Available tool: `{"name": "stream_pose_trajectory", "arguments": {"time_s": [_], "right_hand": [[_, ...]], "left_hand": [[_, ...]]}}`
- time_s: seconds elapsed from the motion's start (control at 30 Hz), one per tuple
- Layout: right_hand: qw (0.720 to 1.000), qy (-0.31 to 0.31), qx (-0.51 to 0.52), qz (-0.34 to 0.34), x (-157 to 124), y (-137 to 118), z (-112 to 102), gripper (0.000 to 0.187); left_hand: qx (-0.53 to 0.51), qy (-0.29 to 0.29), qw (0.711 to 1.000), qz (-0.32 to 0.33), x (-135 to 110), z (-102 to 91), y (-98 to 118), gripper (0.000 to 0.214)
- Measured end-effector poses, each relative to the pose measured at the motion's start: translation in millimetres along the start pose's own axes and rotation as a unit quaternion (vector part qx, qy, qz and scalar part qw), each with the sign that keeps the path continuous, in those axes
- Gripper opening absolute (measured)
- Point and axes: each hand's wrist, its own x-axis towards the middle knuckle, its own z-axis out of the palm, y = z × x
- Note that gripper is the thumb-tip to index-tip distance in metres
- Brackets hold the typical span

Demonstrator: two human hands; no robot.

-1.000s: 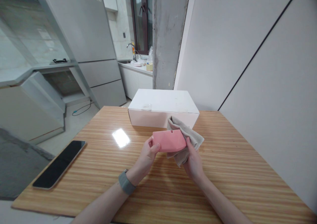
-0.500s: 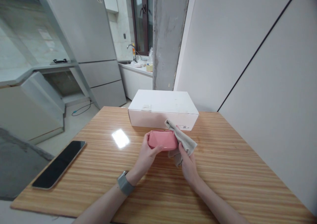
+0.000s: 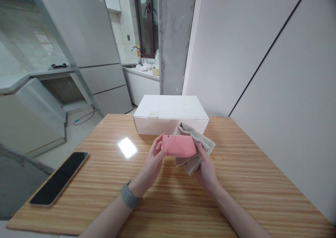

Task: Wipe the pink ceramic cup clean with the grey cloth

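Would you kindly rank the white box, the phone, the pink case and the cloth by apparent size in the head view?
1. white box
2. phone, though it lies nearer the camera
3. pink case and grey cloth: too alike to rank, since the cloth is partly hidden

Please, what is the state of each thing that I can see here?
Pink plastic case: held by left hand
Beige cloth: bunched in right hand, against the case
White cardboard box: closed, on striped wooden table
Black smartphone: screen dark, lying flat
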Motion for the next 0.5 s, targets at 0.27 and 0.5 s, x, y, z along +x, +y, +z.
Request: {"name": "stream_pose_trajectory", "arguments": {"time_s": [0.27,0.5], "right_hand": [[0.999,-0.028,-0.043,0.006,-4.6,3.6,0.2,0.049],[0.992,-0.033,-0.097,-0.075,4.0,14.3,-15.3,0.042]], "left_hand": [[-0.048,-0.073,0.996,-0.031,-0.8,-4.4,-5.6,0.077],[-0.004,0.004,1.0,-0.012,3.3,-1.4,-2.9,0.084]]}}
